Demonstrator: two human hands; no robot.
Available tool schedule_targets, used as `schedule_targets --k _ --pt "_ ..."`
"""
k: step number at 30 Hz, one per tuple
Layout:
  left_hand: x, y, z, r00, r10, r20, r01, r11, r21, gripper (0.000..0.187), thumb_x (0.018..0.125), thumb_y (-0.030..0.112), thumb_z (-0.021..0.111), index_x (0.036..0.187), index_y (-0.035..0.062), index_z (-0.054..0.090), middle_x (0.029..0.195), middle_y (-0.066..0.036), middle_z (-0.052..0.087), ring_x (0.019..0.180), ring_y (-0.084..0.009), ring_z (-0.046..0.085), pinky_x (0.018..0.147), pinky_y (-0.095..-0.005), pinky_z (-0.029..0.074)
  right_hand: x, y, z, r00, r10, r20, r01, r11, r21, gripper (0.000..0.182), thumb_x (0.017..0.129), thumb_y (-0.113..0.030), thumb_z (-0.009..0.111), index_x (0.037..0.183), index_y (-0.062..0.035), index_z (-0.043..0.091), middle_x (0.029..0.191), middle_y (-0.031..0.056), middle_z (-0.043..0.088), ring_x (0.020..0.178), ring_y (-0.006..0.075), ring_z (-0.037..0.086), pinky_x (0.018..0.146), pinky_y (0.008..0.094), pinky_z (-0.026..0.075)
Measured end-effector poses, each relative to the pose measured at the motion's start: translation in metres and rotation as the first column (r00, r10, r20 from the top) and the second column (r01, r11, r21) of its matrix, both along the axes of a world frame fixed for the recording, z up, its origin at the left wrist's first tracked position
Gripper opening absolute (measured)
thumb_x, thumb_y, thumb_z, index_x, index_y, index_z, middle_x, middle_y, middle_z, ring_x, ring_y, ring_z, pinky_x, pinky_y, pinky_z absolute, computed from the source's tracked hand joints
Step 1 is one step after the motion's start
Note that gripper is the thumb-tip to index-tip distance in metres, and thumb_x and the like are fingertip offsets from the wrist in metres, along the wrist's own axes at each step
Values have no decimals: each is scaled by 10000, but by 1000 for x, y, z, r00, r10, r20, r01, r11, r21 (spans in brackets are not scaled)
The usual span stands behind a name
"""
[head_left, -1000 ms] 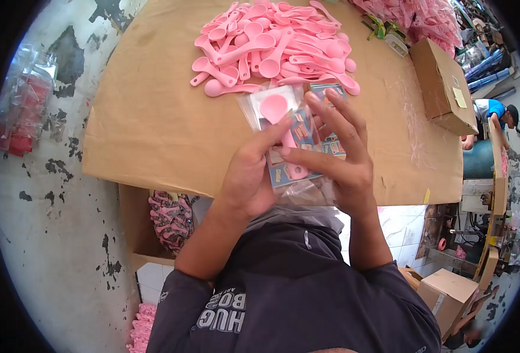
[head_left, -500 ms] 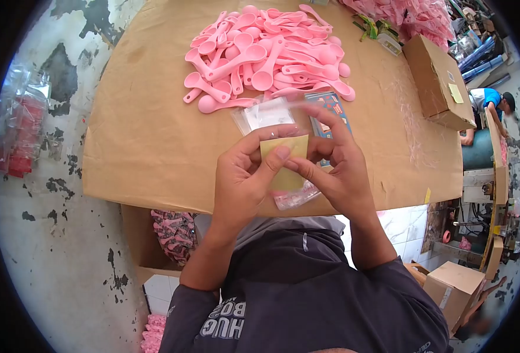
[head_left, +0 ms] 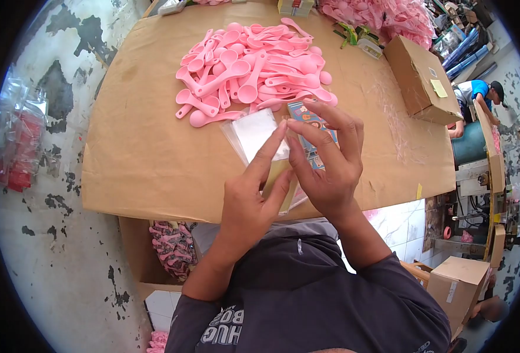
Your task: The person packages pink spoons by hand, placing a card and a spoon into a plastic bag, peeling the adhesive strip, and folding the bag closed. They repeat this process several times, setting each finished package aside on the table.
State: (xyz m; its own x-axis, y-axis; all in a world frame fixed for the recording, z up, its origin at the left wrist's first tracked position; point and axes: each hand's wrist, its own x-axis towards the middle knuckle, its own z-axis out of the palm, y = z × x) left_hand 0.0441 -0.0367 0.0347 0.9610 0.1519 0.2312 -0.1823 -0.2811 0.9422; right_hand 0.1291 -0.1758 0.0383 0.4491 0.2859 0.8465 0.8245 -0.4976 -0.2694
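My left hand (head_left: 250,200) has a yellowish paper card (head_left: 276,176) between thumb and fingers, its index finger stretched toward the right fingertips. Close beside it is my right hand (head_left: 333,167), thumb and index finger nearly together at the left index fingertip; anything between them is too small to make out. Clear plastic bags (head_left: 254,134) lie flat just beyond my fingers. Blue printed cards (head_left: 315,126) are partly hidden behind the right hand. Farther back is a heap of pink measuring spoons (head_left: 251,70). Below the card, a clear wrapped piece (head_left: 298,197) shows in part.
On the brown-covered table (head_left: 142,159), a cardboard box (head_left: 421,82) stands at the right. Bagged pink items (head_left: 383,20) are piled at the back right. A carton (head_left: 171,250) of packed pink spoons sits below the table's front edge. Another person (head_left: 477,94) works at far right.
The yellowish card has gone lower and now sits mostly behind my left hand. My right thumb has left the card, and the right fingers have come to the left index fingertip.
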Motion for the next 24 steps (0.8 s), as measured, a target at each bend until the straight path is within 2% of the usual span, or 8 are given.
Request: schedule_targets --k 2,8,13,15,17,18,22,24 --pt "-2 -1 2 1000 -21 5 21 996 86 638 930 32 665 1531 97 462 1071 -170 706 565 -135 470 552 -301 429 -1 0 0 1000 -8 -9 8 1000 5 284 749 -14 788 1027 -54 743 1200 107 662 1039 301 595 867 412 492" --pt "-4 -2 5 995 -92 29 87 985 149 657 937 45 666 1547 100 428 1038 -220 702 574 -255 556 602 -350 476 1 -6 2 996 29 -85 -25 999 40 216 748 12 763 956 -33 722 1178 108 666 1048 310 605 874 395 498" --pt "-7 5 19 976 -142 -166 168 973 158 646 963 73 652 1559 108 407 956 -182 722 619 -158 605 618 -312 499 13 -20 6 980 75 -184 -40 982 184 193 816 37 723 996 -20 683 1155 146 668 1070 338 647 943 402 507" --pt "-9 5 17 957 -136 -255 181 969 165 624 977 89 648 1556 111 413 945 -158 736 645 -112 621 623 -287 510 26 -29 5 900 327 -288 -58 745 665 141 915 41 635 1045 -13 623 1134 175 670 1087 332 668 989 404 508" --pt "-9 1 7 962 -147 -231 50 924 -379 472 1006 135 638 1456 82 510 908 -89 743 715 -63 649 650 -231 532 31 -43 16 850 455 -265 -65 590 805 114 942 44 590 1041 -13 597 1098 165 669 1047 295 669 960 384 517" --pt "-8 2 5 962 -147 -232 49 924 -380 472 1006 135 638 1456 82 510 908 -89 743 715 -63 649 650 -231 532 33 -51 21 795 568 -215 -49 413 909 95 970 47 544 1038 -12 572 1061 155 667 1007 258 670 932 363 526" --pt "-2 6 -5 979 -135 -152 19 806 -591 281 1010 111 637 1258 -5 575 1032 -98 731 850 -111 690 742 -234 566 28 -69 1 680 706 -195 -195 431 881 65 969 31 527 986 -28 548 985 114 646 900 173 642 845 305 522" --pt "2 7 -11 989 -124 -75 48 767 -639 239 1006 90 639 1205 -30 584 1095 -124 720 927 -132 698 793 -246 569 9 -68 -4 422 783 -457 -155 559 815 78 966 1 564 1038 -25 575 935 59 613 844 101 588 794 261 486"
